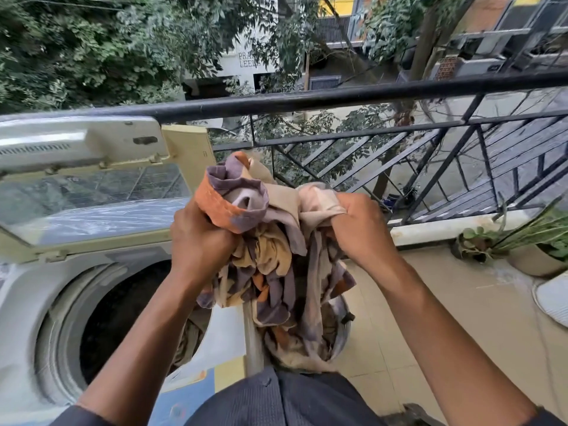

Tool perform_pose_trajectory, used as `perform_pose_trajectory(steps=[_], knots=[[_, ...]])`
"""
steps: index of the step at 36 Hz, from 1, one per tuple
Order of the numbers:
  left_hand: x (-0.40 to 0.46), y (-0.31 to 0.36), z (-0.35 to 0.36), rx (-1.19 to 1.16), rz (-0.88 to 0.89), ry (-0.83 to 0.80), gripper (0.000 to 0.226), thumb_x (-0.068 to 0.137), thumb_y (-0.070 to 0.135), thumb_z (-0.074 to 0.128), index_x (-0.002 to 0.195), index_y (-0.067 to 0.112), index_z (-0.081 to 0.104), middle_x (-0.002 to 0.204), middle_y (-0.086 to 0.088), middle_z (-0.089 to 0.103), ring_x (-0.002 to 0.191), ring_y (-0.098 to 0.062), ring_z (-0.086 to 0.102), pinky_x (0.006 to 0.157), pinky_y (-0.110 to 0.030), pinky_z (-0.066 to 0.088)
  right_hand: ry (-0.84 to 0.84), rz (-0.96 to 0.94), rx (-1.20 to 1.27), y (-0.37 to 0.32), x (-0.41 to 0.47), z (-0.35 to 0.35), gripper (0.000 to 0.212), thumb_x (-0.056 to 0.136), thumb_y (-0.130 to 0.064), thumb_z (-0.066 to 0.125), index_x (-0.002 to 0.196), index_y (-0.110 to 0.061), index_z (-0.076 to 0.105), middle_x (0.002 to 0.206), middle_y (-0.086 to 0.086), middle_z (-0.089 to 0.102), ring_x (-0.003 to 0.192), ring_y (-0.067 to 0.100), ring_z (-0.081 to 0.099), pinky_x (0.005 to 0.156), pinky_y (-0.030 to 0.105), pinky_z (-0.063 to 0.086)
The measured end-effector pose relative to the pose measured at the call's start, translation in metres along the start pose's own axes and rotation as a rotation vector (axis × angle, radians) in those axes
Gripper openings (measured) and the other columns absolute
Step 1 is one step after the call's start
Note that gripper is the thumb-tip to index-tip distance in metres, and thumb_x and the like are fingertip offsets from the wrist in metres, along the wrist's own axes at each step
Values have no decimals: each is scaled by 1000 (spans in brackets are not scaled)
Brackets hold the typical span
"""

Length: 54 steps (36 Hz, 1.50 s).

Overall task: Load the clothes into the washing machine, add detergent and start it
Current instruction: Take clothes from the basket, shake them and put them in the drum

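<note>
A top-loading washing machine (27, 302) stands at the left with its lid (92, 198) raised and its dark drum (123, 312) open; some cloth lies at the drum's right side. My left hand (199, 241) and my right hand (359, 229) both grip a bunched patterned cloth (270, 262) in purple, orange and beige. The cloth is held up just right of the drum. Its lower end hangs into a metal bucket (341, 336) on the floor beside the machine.
A black metal railing (338, 96) runs across in front, with trees and buildings far below it. Potted plants (534, 250) stand on the tiled balcony floor at the right, beside a white round object (553, 299).
</note>
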<state>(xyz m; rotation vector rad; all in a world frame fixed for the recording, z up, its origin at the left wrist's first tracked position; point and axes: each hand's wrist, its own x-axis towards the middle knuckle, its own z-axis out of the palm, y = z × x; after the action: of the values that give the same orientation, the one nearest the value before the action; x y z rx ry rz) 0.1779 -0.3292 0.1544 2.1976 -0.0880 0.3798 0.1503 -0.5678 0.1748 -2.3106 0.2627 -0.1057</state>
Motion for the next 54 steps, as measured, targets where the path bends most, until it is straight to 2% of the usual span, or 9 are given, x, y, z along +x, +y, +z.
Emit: perform_pose_trajectory(steps=[5, 8, 16, 21, 27, 34, 43, 48, 54], knots=[[8, -3, -5, -110, -37, 134, 29, 82, 30, 79, 108, 21, 69, 97, -5, 78, 91, -28, 74, 74, -51, 59, 20, -141, -120, 21, -6, 35, 21, 87, -7, 65, 101, -20, 75, 101, 8, 70, 90, 30, 65, 68, 38, 53], [8, -6, -7, -222, -40, 217, 30, 80, 33, 82, 106, 28, 67, 94, 1, 77, 91, -26, 75, 76, -55, 59, -280, 92, -335, 49, -6, 59, 33, 95, -32, 63, 126, -20, 65, 129, 14, 66, 116, 39, 63, 89, 44, 56], [1, -10, -3, -37, -118, 34, 34, 81, 43, 84, 110, 29, 72, 84, 17, 70, 79, -2, 67, 66, -27, 53, -126, 211, 61, 32, 5, 33, 30, 77, -17, 49, 96, -7, 71, 89, 9, 75, 87, 33, 71, 74, 44, 57], [-1, -12, 7, 9, -160, -45, 43, 76, 53, 82, 109, 29, 72, 94, 7, 76, 91, -17, 72, 68, -30, 52, -67, 65, 357, -9, -3, 5, 27, 86, -10, 64, 106, -17, 80, 93, -3, 79, 89, 26, 73, 77, 43, 57], [2, 2, 10, -86, 55, -464, 99, 51, 85, 81, 137, 42, 57, 128, 25, 65, 120, 13, 56, 98, -17, 48, -119, -147, 379, -27, -11, 12, 28, 91, -23, 64, 116, -18, 76, 115, -3, 73, 108, 14, 67, 91, 31, 53], [-10, 1, 31, -115, 97, -260, 59, 75, 64, 80, 128, 39, 67, 114, 14, 75, 107, -12, 72, 84, -45, 60, -115, -318, 265, -27, -4, 18, 35, 91, -33, 54, 112, -15, 75, 117, 0, 63, 113, 17, 62, 99, 44, 51], [-2, 10, 14, -390, 58, -35, 28, 81, 42, 75, 105, 54, 71, 100, 22, 77, 98, -8, 74, 85, -51, 61, -226, -140, 332, 37, -22, 40, 37, 83, -25, 77, 113, -43, 63, 107, -22, 73, 101, -6, 68, 85, 21, 53], [5, 39, 1, -595, 193, 21, 54, 85, 11, 74, 103, 62, 71, 103, 32, 74, 99, 8, 69, 85, -17, 55, -336, 32, -9, 83, -23, 81, 47, 73, -50, 58, 120, -44, 57, 112, -16, 72, 104, 10, 69, 81, 29, 55], [14, 53, -14, -647, 227, 109, 38, 80, 34, 73, 104, 63, 70, 105, 33, 73, 102, 8, 68, 89, -18, 54, -456, 162, -217, 123, -26, 116, 46, 97, -47, 51, 140, -32, 56, 144, 5, 59, 132, 31, 54, 100, 36, 48]])
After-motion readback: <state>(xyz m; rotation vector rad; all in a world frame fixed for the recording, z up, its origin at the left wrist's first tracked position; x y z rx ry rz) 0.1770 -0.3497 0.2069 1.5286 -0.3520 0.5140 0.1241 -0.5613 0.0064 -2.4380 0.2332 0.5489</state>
